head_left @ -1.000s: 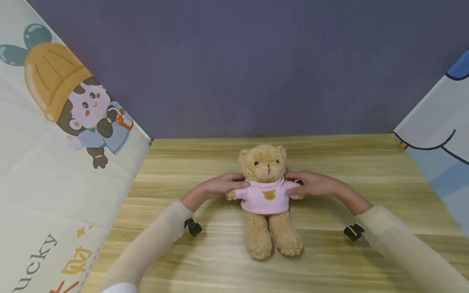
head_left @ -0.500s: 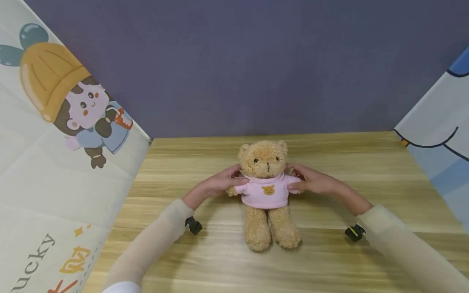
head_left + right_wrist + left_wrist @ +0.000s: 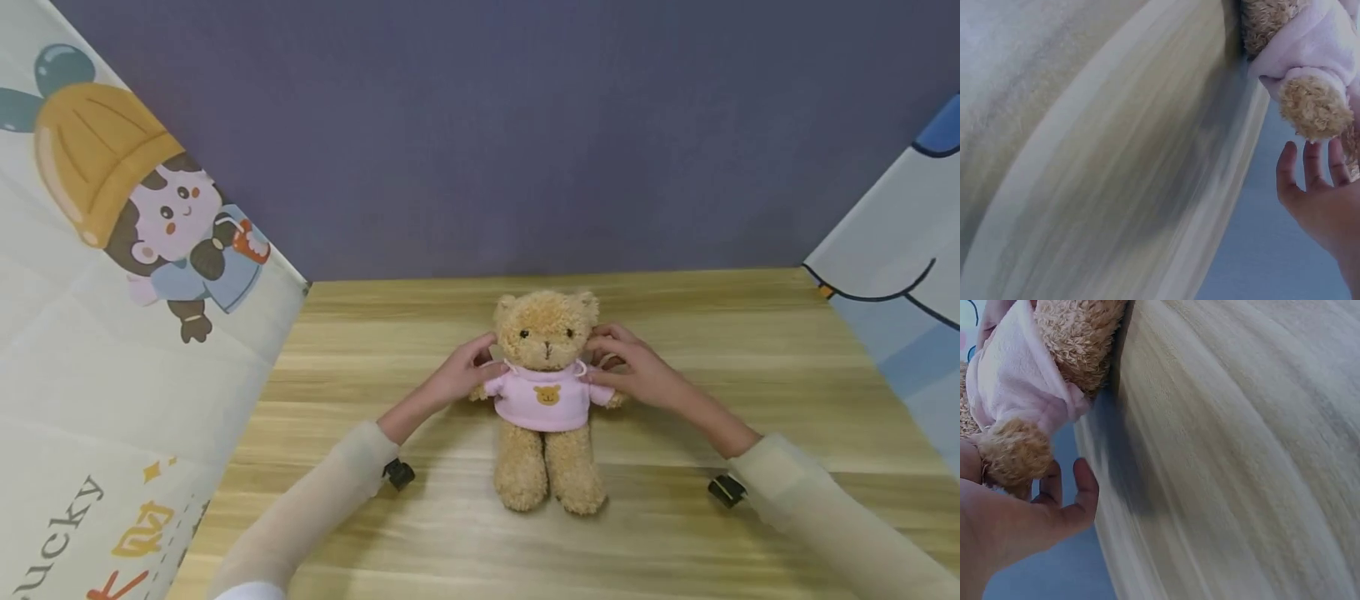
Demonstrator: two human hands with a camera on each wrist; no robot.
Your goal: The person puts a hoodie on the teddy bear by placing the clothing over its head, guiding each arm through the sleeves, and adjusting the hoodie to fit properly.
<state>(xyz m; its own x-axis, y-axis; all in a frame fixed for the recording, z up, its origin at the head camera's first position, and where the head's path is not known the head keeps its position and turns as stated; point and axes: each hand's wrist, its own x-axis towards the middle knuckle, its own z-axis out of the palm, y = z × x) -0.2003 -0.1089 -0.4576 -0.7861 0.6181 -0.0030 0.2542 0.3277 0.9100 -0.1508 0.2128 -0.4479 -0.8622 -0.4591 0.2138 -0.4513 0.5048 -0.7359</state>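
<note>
A tan plush teddy bear [image 3: 547,332] in a pink top with a bear-face patch lies face up on the wooden table, its feet toward me. At its shoulder on the left side, my left hand [image 3: 459,371] holds it, thumb over the top and fingers behind. My right hand [image 3: 645,372] grips the opposite shoulder the same way. In the left wrist view, the left hand [image 3: 1019,522] is beside the bear's furry paw [image 3: 1016,450], its outer fingers loosely bent. The right wrist view shows the right hand [image 3: 1329,206] below the other paw [image 3: 1315,107], thumb out of sight.
The wood-grain table [image 3: 375,517] ends at a dark blue-grey wall [image 3: 555,133]. White panels with cartoon prints, a left panel [image 3: 67,333] and a right panel [image 3: 900,225], flank it. A black wrist camera [image 3: 727,490] sits under the right sleeve.
The bear has shifted slightly away from me, and its legs have swung a little to the left. Both hands have moved with it, staying at its shoulders.
</note>
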